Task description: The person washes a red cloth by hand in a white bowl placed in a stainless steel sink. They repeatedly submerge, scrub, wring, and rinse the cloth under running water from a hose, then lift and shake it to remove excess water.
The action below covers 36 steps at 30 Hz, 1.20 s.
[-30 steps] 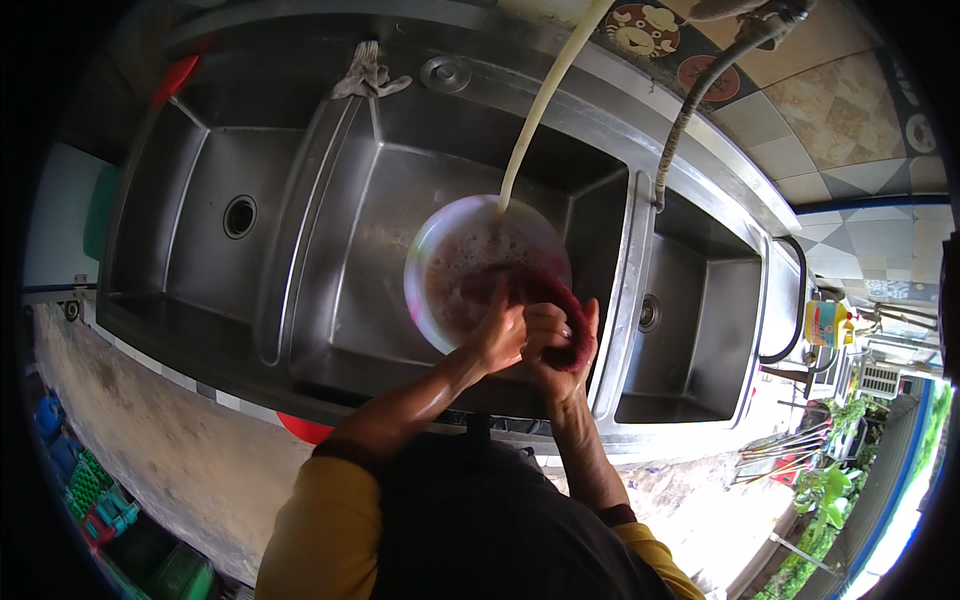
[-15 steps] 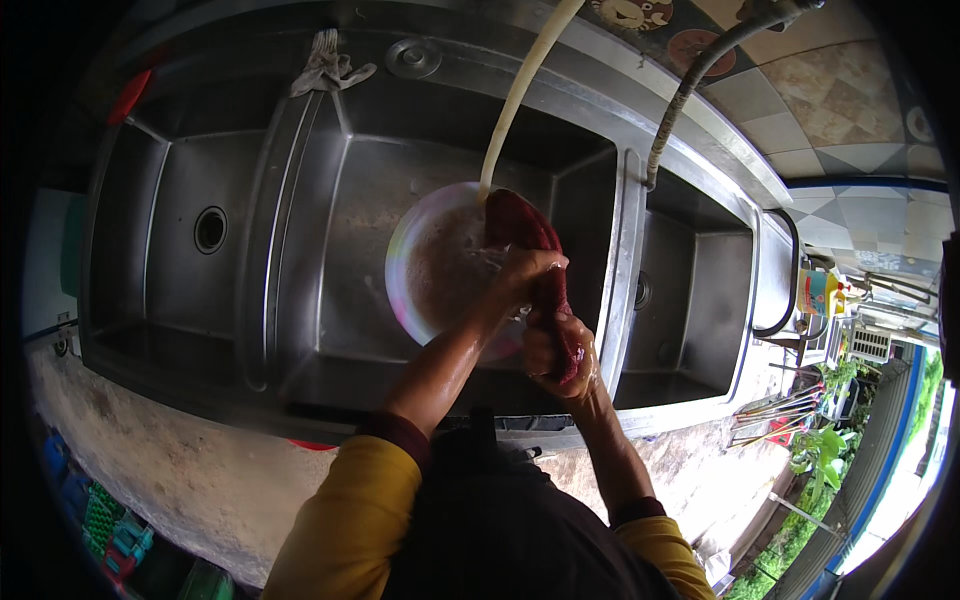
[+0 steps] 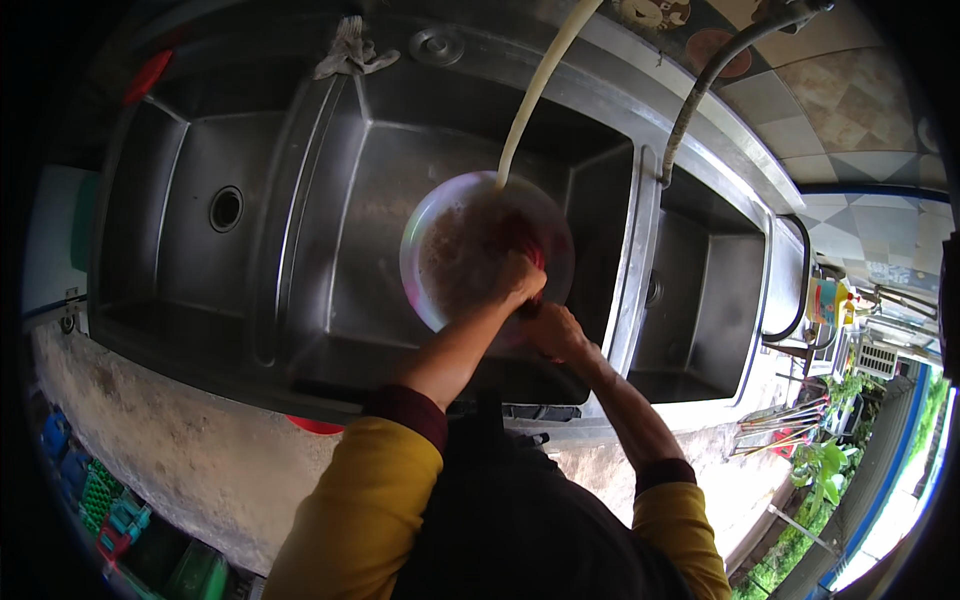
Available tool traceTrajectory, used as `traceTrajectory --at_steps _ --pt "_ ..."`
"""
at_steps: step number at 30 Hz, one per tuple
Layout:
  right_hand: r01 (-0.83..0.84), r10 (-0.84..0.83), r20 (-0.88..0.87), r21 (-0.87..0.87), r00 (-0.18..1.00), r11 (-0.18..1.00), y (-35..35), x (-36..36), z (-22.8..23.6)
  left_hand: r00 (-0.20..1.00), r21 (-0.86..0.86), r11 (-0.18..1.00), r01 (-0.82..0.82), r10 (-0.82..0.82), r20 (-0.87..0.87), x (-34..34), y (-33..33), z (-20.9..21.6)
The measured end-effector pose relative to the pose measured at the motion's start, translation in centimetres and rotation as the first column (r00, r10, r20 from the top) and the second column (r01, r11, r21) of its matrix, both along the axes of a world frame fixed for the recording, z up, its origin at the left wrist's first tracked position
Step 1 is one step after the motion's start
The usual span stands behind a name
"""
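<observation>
A dark red cloth (image 3: pixel 517 236) is down in the murky water of a round pale basin (image 3: pixel 411 262), its lower part blurred and partly under the surface. My left hand (image 3: pixel 522 278) is closed around the cloth over the basin. Just to the right and nearer to me, my right hand (image 3: pixel 558 331) is also closed on the bunched cloth, its fingertips partly hidden. From the far side a cream hose (image 3: pixel 536 88) hangs with its end at the basin's far rim.
The basin stands in the middle bay of a steel sink (image 3: pixel 385 180). Bays with drains lie left and right. A grey rag (image 3: pixel 352 55) drapes over the left divider's far end. A dark flexible pipe (image 3: pixel 692 95) reaches down at the right divider.
Both hands have lowered the cloth from above the basin into the water. The view has shifted slightly, so the sink appears farther right.
</observation>
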State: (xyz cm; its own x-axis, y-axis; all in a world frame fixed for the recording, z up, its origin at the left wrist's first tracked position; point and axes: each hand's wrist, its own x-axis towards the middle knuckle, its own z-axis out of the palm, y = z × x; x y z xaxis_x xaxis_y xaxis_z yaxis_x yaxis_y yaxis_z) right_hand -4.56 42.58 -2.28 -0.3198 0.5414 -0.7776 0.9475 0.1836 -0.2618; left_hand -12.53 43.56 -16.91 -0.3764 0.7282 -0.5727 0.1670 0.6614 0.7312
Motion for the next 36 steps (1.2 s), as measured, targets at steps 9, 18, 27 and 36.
traceTrajectory --at_steps 9,18,27,36 --pt "0.504 -0.903 -0.394 -0.823 -0.173 0.263 -2.3 7.4 -8.8 0.996 0.063 0.998 0.018 -0.023 0.080 2.0 -4.4 8.9" --pt "-0.562 -0.777 0.481 -0.802 -0.406 -0.202 -4.6 7.2 -6.7 0.645 0.427 0.899 -0.101 0.386 -0.660 -11.3 -12.8 -2.0" --pt "-0.626 -0.721 0.519 -0.765 -0.459 -0.152 -6.1 9.0 -4.0 0.775 -0.248 0.879 -0.407 0.476 0.415 -16.1 -14.4 -7.6" --pt "-0.575 -0.752 0.447 -0.811 -0.485 -0.111 -7.1 11.5 -4.5 0.974 -0.004 0.974 -0.225 0.225 -0.032 -19.8 -13.2 4.3"
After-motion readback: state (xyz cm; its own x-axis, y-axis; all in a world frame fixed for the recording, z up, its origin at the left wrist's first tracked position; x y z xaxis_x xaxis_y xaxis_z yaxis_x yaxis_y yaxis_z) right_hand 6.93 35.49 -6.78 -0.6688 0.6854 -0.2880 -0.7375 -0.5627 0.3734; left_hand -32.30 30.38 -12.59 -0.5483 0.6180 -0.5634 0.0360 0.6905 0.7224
